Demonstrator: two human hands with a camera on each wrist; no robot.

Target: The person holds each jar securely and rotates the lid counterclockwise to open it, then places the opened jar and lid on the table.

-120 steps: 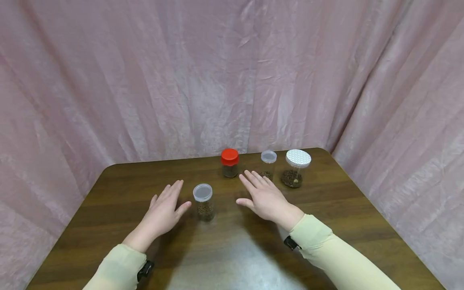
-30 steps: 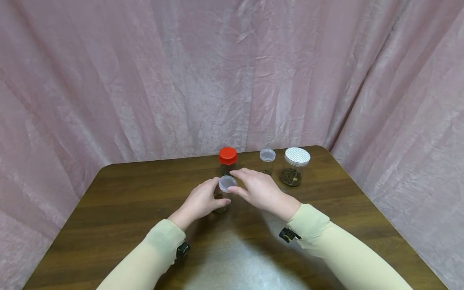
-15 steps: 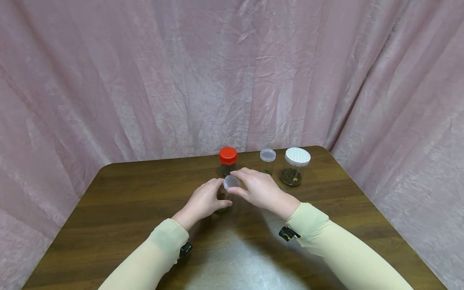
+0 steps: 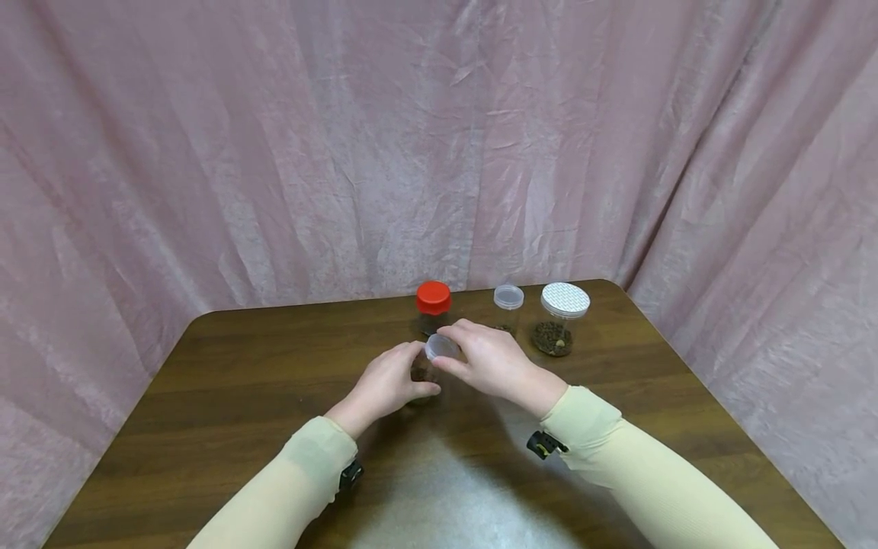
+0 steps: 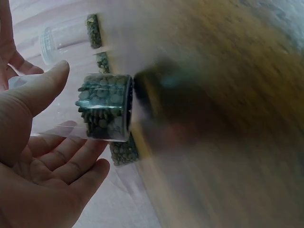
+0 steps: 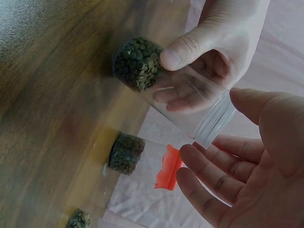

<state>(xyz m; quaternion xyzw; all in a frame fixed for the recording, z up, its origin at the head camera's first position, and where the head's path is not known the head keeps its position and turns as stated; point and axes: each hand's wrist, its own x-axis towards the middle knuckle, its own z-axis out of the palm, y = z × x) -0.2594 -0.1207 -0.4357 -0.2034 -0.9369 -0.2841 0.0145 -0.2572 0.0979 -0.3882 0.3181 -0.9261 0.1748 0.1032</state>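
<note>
My left hand (image 4: 387,385) grips a clear plastic jar (image 6: 175,97) round its side, thumb on one side and fingers on the other. Greenish-brown pellets (image 5: 105,105) fill the jar's lower part. In the head view the jar leans, its top towards my right hand (image 4: 490,358). That hand pinches the translucent lid (image 6: 214,121) by its rim, between thumb and fingers. The lid sits on the jar's mouth. In the left wrist view the jar's base shows over the wooden table, with a dark shadow beside it.
Behind my hands stands a red-lidded jar (image 4: 434,297). Further right are a slim jar with a clear lid (image 4: 508,297) and a wider one with a white patterned lid (image 4: 565,300), both holding pellets. A pink curtain (image 4: 384,152) hangs beyond the wooden table (image 4: 226,366).
Four seconds ago both hands were spread and the jar stood on the table. My left hand took it and moved it right; my right hand met its lid. Lately the jar tilted slightly.
</note>
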